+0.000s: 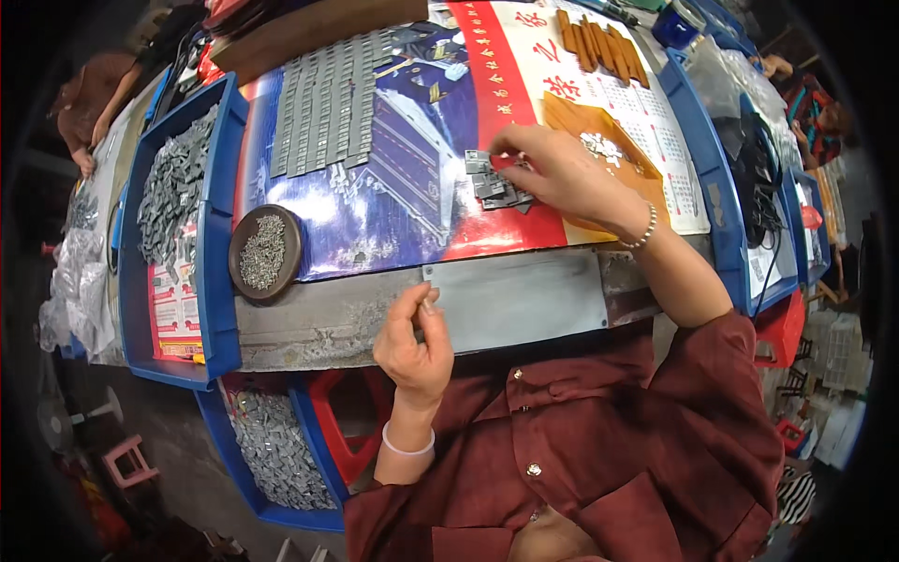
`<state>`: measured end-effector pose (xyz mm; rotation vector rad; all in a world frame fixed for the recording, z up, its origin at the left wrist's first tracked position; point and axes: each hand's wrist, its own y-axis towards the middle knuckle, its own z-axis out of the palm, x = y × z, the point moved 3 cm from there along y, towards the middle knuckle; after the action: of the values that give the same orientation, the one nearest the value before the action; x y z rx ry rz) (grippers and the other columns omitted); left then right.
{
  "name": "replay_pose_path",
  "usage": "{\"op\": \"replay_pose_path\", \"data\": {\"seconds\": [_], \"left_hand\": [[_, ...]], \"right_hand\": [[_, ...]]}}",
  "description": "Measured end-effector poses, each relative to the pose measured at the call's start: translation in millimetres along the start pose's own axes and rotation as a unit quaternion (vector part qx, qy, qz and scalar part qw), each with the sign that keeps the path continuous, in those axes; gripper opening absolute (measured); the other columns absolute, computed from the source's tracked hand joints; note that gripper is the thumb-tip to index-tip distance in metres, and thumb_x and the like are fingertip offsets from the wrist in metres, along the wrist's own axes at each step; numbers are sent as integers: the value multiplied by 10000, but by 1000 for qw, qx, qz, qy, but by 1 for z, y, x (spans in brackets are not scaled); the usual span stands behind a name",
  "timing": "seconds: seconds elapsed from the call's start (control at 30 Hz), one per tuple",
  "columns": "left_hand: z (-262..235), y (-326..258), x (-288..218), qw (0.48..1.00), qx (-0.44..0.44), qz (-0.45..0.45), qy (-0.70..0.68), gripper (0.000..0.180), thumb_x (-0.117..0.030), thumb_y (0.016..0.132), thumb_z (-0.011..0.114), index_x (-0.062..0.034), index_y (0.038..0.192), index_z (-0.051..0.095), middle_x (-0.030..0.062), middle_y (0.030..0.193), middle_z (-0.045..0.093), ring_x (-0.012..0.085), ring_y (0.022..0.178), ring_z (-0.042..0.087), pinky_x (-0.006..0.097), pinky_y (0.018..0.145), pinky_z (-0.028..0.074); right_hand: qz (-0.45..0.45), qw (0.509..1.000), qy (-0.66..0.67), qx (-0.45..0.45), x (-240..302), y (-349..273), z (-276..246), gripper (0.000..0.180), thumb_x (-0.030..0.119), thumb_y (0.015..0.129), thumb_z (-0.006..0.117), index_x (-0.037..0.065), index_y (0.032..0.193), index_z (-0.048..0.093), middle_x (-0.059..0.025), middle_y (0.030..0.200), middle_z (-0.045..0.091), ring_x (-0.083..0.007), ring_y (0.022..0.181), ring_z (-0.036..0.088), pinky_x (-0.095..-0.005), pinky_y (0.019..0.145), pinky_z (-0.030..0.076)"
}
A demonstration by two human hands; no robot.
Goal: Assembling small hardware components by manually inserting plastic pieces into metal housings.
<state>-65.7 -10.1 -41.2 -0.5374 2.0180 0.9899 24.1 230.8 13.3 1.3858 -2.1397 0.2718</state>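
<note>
My right hand (562, 178) reaches over a small heap of flat grey rectangular pieces (489, 182) on the poster's red band. Its thumb and fingers are closed in a pinch at the heap's edge; what lies between them is hidden. My left hand (417, 347) is raised above the table's front edge, thumb and index finger pressed together. Anything in that pinch is too small to make out. Ordered rows of similar grey pieces (323, 103) lie on the poster (431, 220) at the far left. A round brown dish (240, 281) of tiny metal parts (263, 253) stands left of my left hand.
An amber tray (646, 183) with small white pieces (602, 148) stands beside my right wrist. Brown strips (599, 47) lie behind it. Blue bins (229, 187) flank the table, the left one holding loose grey pieces (173, 192). Another blue bin (281, 450) sits lower left. A person (98, 89) is at far left.
</note>
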Motion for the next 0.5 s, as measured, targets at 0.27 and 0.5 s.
{"op": "replay_pose_path", "data": {"seconds": [0.27,0.5], "left_hand": [[3,-3,-5,1000,-9,-19,10,172,19,903,533,21,1065,590,120,855,691,121,653,642,244,607,514],[3,-2,-4,1000,-12,-18,6,170,19,905,534,23,1065,590,125,862,689,127,663,644,249,616,519]], "right_hand": [[-54,994,-95,-10,1,27,24,203,50,804,580,8,1000,553,-164,899,627,-344,896,597,-440,784,466],[-13,1000,18,6,0,37,31,197,17,767,568,3,961,540,-195,853,618,-385,842,604,-471,730,471]]}}
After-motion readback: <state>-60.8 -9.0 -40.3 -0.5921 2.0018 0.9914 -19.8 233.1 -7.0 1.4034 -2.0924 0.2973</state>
